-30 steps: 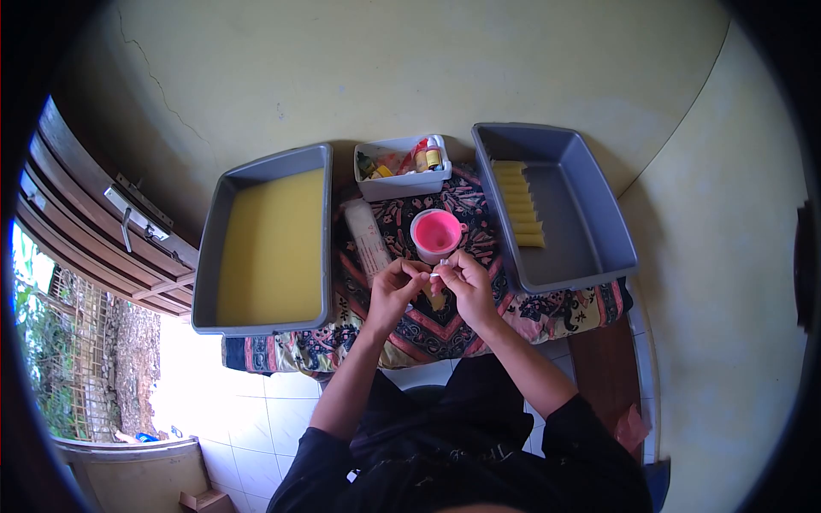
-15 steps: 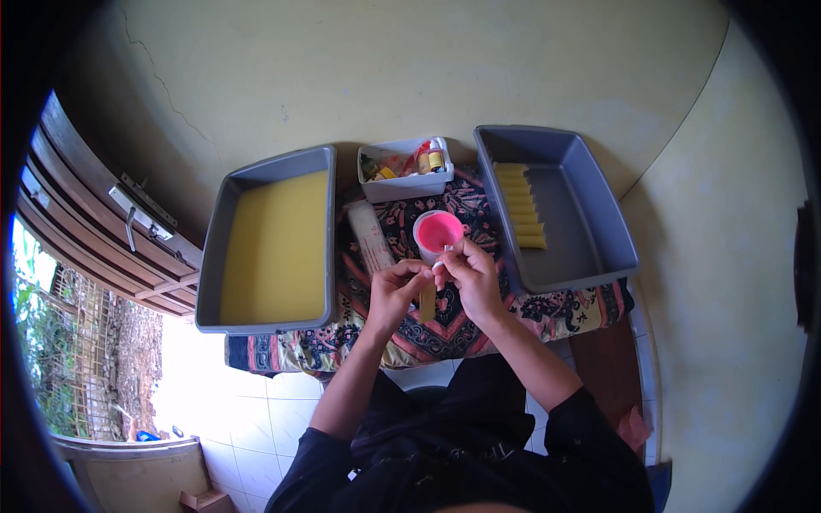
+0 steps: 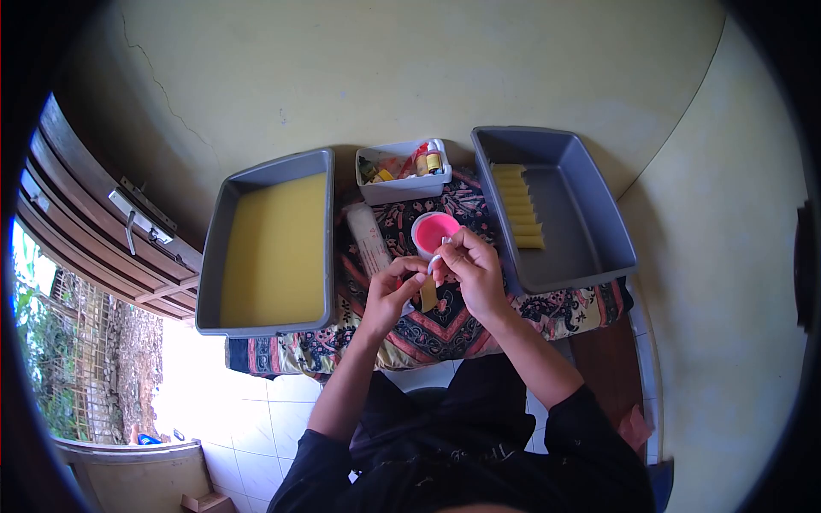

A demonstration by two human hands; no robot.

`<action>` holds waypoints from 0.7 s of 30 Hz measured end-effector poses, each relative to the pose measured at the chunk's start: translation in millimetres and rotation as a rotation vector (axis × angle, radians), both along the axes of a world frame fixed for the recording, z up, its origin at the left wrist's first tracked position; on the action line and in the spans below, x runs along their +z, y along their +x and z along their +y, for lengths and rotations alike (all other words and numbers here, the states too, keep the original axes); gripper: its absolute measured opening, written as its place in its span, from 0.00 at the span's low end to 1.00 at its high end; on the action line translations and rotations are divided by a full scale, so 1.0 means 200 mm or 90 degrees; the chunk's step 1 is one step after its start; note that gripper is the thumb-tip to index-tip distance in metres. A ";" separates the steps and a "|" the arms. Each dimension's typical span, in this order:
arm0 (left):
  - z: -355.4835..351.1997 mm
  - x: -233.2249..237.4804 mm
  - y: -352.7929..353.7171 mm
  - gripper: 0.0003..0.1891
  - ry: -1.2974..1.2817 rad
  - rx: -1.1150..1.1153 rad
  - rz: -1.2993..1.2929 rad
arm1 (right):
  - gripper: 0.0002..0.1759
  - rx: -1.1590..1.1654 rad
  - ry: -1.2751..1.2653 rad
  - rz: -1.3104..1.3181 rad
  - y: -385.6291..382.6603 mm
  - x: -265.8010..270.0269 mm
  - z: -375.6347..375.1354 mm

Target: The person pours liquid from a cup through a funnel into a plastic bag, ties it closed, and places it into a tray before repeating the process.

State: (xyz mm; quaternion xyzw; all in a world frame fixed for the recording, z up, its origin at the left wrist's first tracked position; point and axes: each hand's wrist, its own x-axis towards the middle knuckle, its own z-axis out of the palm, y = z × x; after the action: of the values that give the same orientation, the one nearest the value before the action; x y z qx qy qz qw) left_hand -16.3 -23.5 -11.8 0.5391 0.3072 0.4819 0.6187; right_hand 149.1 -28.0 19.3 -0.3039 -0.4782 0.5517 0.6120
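Observation:
My left hand [image 3: 394, 288] and my right hand [image 3: 475, 270] meet close together, fingers closed in pinches. Between them is a small white piece [image 3: 434, 263], mostly covered by the fingertips; I cannot tell what it is. Just below the fingers shows a flat yellowish strip [image 3: 428, 293]. Right beyond my fingertips stands a white cup with a bright pink inside [image 3: 439, 231], its near rim overlapped by my right hand. A long whitish wrapped packet [image 3: 369, 238] lies on the patterned cloth [image 3: 462, 321], left of the cup.
On the left, a grey tray [image 3: 329, 248] holds a broad yellow layer. Another grey tray [image 3: 581, 205] on the right has a row of yellow rolls [image 3: 519, 209] along its left side. A white bin [image 3: 406, 190] with small bottles stands at the back, by the wall.
Both hands stay together at nearly the same spot, with the fingers shifted slightly upward. Less of the yellowish strip shows below them.

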 end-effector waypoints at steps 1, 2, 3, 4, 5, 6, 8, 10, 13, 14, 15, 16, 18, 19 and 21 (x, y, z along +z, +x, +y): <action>0.01 -0.01 0.01 0.07 0.000 -0.002 0.000 | 0.07 0.003 0.007 0.005 0.00 0.00 0.00; 0.01 -0.02 0.02 0.07 0.062 0.014 0.025 | 0.08 0.007 0.013 0.009 0.00 0.01 -0.01; 0.02 -0.02 0.04 0.08 0.124 0.032 0.051 | 0.08 0.007 0.014 0.008 0.00 0.02 -0.01; 0.02 -0.01 0.05 0.08 0.125 0.034 0.050 | 0.08 -0.001 0.012 0.008 0.01 0.03 -0.03; 0.03 -0.01 0.06 0.08 0.173 0.058 0.072 | 0.08 -0.009 0.007 0.008 0.01 0.03 -0.04; 0.03 0.00 0.07 0.07 0.222 0.083 0.095 | 0.08 -0.008 0.007 0.007 0.01 0.03 -0.04; 0.04 0.02 0.08 0.07 0.280 0.097 0.135 | 0.08 -0.020 0.018 0.028 0.02 0.02 -0.04; 0.03 0.03 0.09 0.06 0.337 0.108 0.178 | 0.08 -0.028 0.002 0.040 0.05 0.03 -0.06; -0.01 0.02 0.12 0.05 0.389 0.170 0.195 | 0.08 -0.047 -0.008 0.050 0.05 0.05 -0.09; -0.02 0.00 0.12 0.05 0.405 0.183 0.201 | 0.08 -0.055 -0.022 0.065 0.05 0.05 -0.10; -0.03 -0.01 0.13 0.04 0.421 0.196 0.206 | 0.08 -0.063 -0.037 0.079 0.05 0.05 -0.11; -0.03 -0.03 0.14 0.04 0.418 0.203 0.199 | 0.08 -0.063 -0.037 0.080 0.05 0.05 -0.11; -0.03 -0.06 0.12 0.04 0.416 0.193 0.196 | 0.08 -0.067 -0.036 0.094 0.05 0.04 -0.12; -0.03 -0.07 0.12 0.04 0.414 0.181 0.190 | 0.08 -0.066 -0.039 0.094 0.05 0.05 -0.13; -0.03 -0.08 0.12 0.04 0.414 0.175 0.194 | 0.07 -0.066 -0.008 0.070 0.06 0.07 -0.13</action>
State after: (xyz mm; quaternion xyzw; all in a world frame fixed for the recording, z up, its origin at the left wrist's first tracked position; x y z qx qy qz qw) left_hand 7.8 -30.1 -28.6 0.7261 0.2965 0.5471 0.2922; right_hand 161.3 -54.1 32.9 -0.3019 -0.4239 0.5381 0.6630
